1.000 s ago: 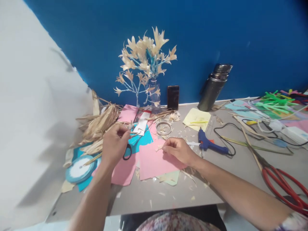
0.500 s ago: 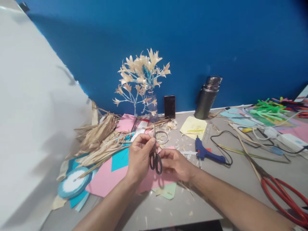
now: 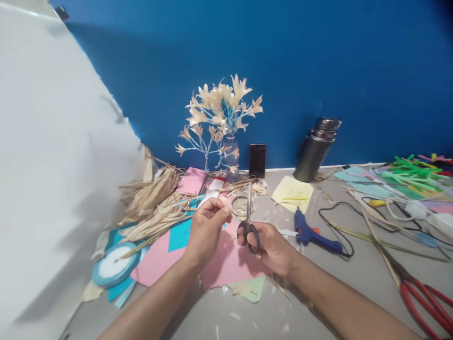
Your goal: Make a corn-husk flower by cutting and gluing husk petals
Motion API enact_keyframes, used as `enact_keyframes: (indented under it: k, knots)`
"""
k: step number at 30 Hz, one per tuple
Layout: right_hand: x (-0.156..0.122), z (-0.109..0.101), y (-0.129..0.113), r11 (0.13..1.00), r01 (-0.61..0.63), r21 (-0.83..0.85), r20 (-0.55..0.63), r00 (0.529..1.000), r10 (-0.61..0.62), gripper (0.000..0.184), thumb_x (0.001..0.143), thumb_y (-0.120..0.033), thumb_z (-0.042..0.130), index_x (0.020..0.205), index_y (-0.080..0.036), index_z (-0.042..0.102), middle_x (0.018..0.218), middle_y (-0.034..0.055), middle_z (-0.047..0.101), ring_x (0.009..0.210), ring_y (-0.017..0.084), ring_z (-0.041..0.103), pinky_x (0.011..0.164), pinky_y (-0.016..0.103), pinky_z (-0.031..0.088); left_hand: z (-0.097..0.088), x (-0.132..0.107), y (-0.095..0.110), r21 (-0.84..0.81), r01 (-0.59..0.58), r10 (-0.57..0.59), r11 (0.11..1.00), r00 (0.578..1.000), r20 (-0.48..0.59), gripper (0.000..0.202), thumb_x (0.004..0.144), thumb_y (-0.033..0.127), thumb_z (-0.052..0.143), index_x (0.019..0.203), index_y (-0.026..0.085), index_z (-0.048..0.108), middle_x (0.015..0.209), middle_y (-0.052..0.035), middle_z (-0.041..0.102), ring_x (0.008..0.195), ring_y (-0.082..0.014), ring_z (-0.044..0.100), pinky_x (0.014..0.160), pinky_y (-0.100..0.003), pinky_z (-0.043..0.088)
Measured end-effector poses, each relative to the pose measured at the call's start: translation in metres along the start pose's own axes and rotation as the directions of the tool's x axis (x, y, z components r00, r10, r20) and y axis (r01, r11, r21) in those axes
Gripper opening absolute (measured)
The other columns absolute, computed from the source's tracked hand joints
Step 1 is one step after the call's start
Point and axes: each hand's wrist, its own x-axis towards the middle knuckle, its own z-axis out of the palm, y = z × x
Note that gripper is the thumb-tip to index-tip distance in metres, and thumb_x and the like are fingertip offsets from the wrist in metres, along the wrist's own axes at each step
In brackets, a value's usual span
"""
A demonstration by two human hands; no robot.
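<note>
Holding apart a tool and a workpiece, two bare hands meet above a grey tabletop (image 3: 354, 288). The left hand (image 3: 208, 231) is nearly closed, thumb and fingertips pinching a small pale scrap of thin material (image 3: 226, 203), largely hidden by the fingers. The right hand (image 3: 271, 245) is curled around small scissors with black looped handles and metal blades (image 3: 249, 219); the blades appear together and point toward the blue wall (image 3: 368, 71), just beside the left fingertips but apart from them. Beneath the hands lie overlapping pink paper sheets (image 3: 230, 264), with a bright blue sheet (image 3: 179, 236) at their left and a pale green sheet (image 3: 254, 288) showing at the near edge.

Behind the blades rests a pale ring-shaped roll (image 3: 232, 206). To the right of the right hand lies a blue glue gun with a black cord (image 3: 305, 230), just in front of a pale yellow paper sheet (image 3: 283, 189); farther right are large scissors with red handles (image 3: 391, 262). At left, a heap of dried tan husks (image 3: 161, 189) lies beyond a light-blue ribbon spool with a white centre (image 3: 113, 265). At the rear stand cream artificial flowers on light-blue stems (image 3: 222, 101), a dark upright phone (image 3: 257, 160) and a dark metallic flask, tilted (image 3: 313, 153).
</note>
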Motion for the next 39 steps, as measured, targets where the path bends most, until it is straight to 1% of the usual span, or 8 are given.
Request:
enact_keyframes:
  k: [3,5,10,14,20,24,31,39]
  knots:
    - [0.000,-0.001,0.008,1.000,0.020,-0.018,0.061,0.998,-0.019,0.064,0.059,-0.063,0.087,0.093,-0.013,0.068,0.075,0.0013,0.060,0.056,0.006,0.039,0.051,0.020,0.028,-0.003,0.000,-0.001,-0.114,0.081,-0.075,0.990,0.996,0.055,0.020,0.074,0.023,0.078,0.076,0.018,0.059,0.066,0.0036,0.056,0.059,-0.0094,0.051,0.062,-0.023,0.042]
    - [-0.001,-0.001,0.014,0.996,0.039,-0.082,0.084,0.996,-0.032,0.066,0.061,-0.070,0.082,0.088,-0.013,0.065,0.072,0.0007,0.057,0.055,0.007,0.039,0.051,0.022,0.027,-0.004,-0.002,-0.006,-0.132,0.105,-0.096,0.986,0.993,0.068,0.020,0.073,0.022,0.078,0.076,0.017,0.060,0.067,0.0033,0.056,0.059,-0.0094,0.051,0.061,-0.023,0.041]
    - [-0.003,-0.002,0.019,0.968,0.061,-0.245,0.083,0.996,-0.042,0.068,0.068,-0.078,0.070,0.079,-0.012,0.063,0.066,0.0022,0.056,0.053,0.008,0.035,0.051,0.025,0.020,-0.006,-0.007,-0.013,-0.111,0.163,-0.153,0.980,0.984,0.095,0.020,0.073,0.025,0.078,0.074,0.016,0.060,0.064,0.0021,0.057,0.057,-0.0101,0.052,0.060,-0.024,0.040]
    - [-0.004,-0.001,0.014,0.945,0.031,-0.326,0.066,0.998,-0.010,0.070,0.067,-0.082,0.068,0.076,-0.013,0.064,0.062,0.0023,0.056,0.052,0.009,0.035,0.051,0.026,0.021,-0.009,-0.006,-0.015,-0.083,0.163,-0.154,0.983,0.982,0.110,0.021,0.075,0.029,0.078,0.074,0.017,0.060,0.062,0.0013,0.058,0.056,-0.0106,0.052,0.059,-0.025,0.041]
    - [-0.004,0.002,0.010,0.926,0.075,-0.371,0.052,0.997,-0.060,0.068,0.068,-0.082,0.067,0.068,-0.014,0.061,0.060,0.0027,0.056,0.055,0.011,0.041,0.054,0.027,0.027,-0.012,-0.004,-0.021,-0.071,0.152,-0.142,0.986,0.982,0.123,0.021,0.077,0.029,0.077,0.075,0.017,0.061,0.065,-0.0009,0.064,0.058,-0.0122,0.057,0.062,-0.026,0.046]
    - [-0.004,0.001,0.010,0.916,0.067,-0.395,0.036,0.998,-0.058,0.069,0.065,-0.083,0.068,0.069,-0.015,0.061,0.060,0.0040,0.058,0.056,0.013,0.047,0.054,0.027,0.031,-0.010,-0.005,-0.022,-0.066,0.155,-0.147,0.986,0.983,0.106,0.019,0.076,0.026,0.077,0.075,0.017,0.060,0.065,-0.0011,0.066,0.058,-0.0133,0.061,0.062,-0.027,0.047]
    - [-0.005,0.001,0.008,0.891,0.061,-0.450,0.032,0.998,-0.053,0.067,0.065,-0.082,0.068,0.069,-0.016,0.059,0.061,0.0030,0.057,0.055,0.012,0.044,0.052,0.026,0.031,-0.009,-0.005,-0.017,-0.082,0.183,-0.174,0.980,0.979,0.109,0.023,0.074,0.030,0.078,0.073,0.017,0.059,0.063,-0.0014,0.066,0.056,-0.0137,0.062,0.060,-0.026,0.047]
    - [-0.005,0.002,0.008,0.906,0.081,-0.415,0.063,0.996,-0.060,0.066,0.065,-0.082,0.069,0.069,-0.017,0.061,0.057,0.0019,0.058,0.053,0.013,0.048,0.053,0.026,0.035,-0.011,-0.005,-0.017,-0.100,0.169,-0.155,0.981,0.980,0.126,0.023,0.076,0.031,0.078,0.074,0.017,0.059,0.067,-0.0022,0.068,0.057,-0.0136,0.061,0.061,-0.026,0.048]
